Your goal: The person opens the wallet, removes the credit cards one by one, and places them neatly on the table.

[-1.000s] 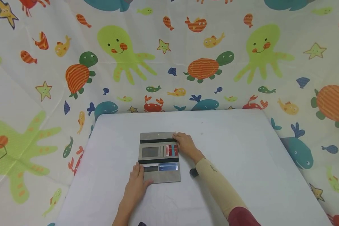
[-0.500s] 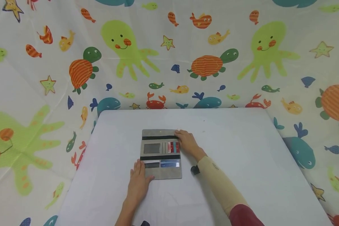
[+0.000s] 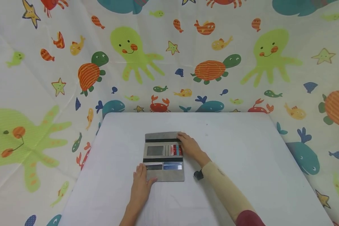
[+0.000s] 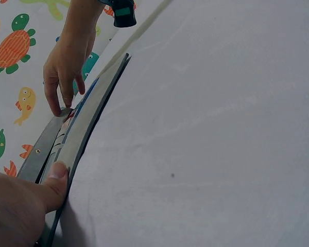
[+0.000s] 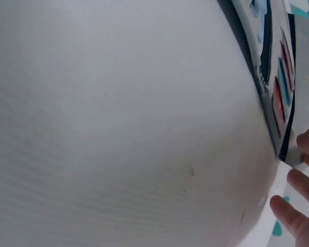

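A grey trifold wallet (image 3: 164, 178) lies unfolded on the white table, with dark bands across its folds. Cards (image 3: 172, 165) sit in its near panel, and red and blue ones (image 3: 177, 150) in the middle panel beside a clear window. My right hand (image 3: 191, 147) pinches the far flap (image 5: 306, 77) at its right corner, thumb on the inner face; that flap tilts up a little. At the near left corner my left hand (image 3: 140, 188) rests with fairly straight fingers along the edge, its thumb (image 4: 57, 177) lying on the near panel.
The white table (image 3: 237, 150) spreads around the wallet on every side. Behind it and at both sides hangs a curtain (image 3: 169, 66) printed with sea animals. A dark wrist device (image 3: 198, 174) shows under the right forearm.
The far flap's right corner has lifted slightly in my right hand. My left hand stays at the near left corner. The head view has shifted a little.
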The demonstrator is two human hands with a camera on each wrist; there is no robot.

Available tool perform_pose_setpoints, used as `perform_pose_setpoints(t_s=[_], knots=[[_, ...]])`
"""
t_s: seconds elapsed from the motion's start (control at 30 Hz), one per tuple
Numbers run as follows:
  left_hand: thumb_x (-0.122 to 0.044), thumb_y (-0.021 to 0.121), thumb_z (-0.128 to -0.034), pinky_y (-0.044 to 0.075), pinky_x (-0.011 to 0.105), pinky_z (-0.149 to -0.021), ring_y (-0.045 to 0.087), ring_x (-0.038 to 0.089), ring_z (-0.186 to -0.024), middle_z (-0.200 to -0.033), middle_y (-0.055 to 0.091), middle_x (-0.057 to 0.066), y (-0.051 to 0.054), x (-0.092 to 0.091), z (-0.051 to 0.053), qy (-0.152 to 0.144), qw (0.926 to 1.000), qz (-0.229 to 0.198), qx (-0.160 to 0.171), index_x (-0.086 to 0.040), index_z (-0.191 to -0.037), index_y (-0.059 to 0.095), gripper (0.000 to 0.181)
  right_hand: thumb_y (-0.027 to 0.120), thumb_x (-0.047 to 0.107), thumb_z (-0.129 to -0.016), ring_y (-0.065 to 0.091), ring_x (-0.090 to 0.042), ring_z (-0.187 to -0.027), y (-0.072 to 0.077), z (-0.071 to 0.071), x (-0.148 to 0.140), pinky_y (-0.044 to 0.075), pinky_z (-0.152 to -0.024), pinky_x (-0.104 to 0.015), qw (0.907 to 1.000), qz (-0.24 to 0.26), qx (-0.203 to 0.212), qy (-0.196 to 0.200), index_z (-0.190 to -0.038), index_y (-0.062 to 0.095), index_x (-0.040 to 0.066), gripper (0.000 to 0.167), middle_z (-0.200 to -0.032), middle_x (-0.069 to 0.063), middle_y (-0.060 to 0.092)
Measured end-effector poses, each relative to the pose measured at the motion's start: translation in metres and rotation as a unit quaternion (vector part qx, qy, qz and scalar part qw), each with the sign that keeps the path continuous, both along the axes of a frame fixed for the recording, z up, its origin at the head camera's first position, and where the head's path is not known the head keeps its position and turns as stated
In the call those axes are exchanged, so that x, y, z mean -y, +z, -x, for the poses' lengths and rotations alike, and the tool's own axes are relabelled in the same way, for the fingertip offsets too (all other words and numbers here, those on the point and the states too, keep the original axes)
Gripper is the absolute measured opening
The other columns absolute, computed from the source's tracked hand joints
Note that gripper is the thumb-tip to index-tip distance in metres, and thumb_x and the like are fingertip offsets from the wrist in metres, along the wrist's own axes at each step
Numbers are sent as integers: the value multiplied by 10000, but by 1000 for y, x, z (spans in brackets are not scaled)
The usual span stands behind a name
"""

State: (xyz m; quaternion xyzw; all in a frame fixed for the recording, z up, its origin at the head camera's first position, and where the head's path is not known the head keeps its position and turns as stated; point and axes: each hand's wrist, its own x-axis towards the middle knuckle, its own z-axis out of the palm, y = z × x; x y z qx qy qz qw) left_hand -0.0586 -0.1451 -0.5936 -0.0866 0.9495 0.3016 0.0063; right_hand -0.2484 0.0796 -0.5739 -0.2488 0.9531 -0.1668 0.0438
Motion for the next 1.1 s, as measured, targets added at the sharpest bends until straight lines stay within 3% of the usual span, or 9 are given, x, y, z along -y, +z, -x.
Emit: perform_pose_setpoints(t_s=[0.27, 0.43, 0.67, 0.9, 1.1], knots=[[-341, 723, -906, 180, 602, -1244, 208, 432, -1524, -1619, 259, 268, -2, 0, -1, 108, 9999, -47, 46, 98, -1511, 322, 849, 629, 121, -983, 500, -284, -1384, 0, -7, -1, 446, -1159, -433, 9984, 362, -421, 141, -1347, 602, 82, 367, -1508, -101, 500], [-345, 723, -906, 174, 590, -1252, 204, 421, -1529, -1623, 259, 257, -3, 0, -1, 129, 9999, -95, 45, 89, -1513, 326, 845, 613, 143, -998, 516, -273, -1366, -2, -12, -2, 440, -1168, -413, 9979, 457, -459, 58, -1346, 607, 94, 351, -1464, -97, 543], [-347, 738, -891, 176, 591, -1251, 207, 418, -1529, -1625, 260, 250, -3, -1, 1, 181, 9997, -138, 54, 82, -1512, 334, 856, 628, 141, -984, 602, -263, -1225, -3, -22, -4, 523, -1074, -396, 9973, 589, -433, 11, -1292, 631, 77, 315, -1307, -96, 639], [-351, 730, -898, 166, 594, -1251, 201, 421, -1529, -1625, 255, 250, -1, -1, 2, 189, 9996, -158, 144, 84, -1513, 329, 853, 670, 137, -957, 605, -181, -1012, 6, -40, -4, 581, -933, -347, 9977, 651, 78, -158, -1178, 668, 62, 233, -1089, -59, 640], [-345, 739, -891, 181, 596, -1247, 217, 423, -1523, -1620, 268, 251, -1, -1, 2, 243, 9996, -140, 92, 82, -1510, 339, 852, 700, 139, -936, 577, -120, -857, 10, -51, -6, 580, -813, -309, 9937, 860, 722, -51, -1059, 660, 78, 143, -960, -26, 605]])
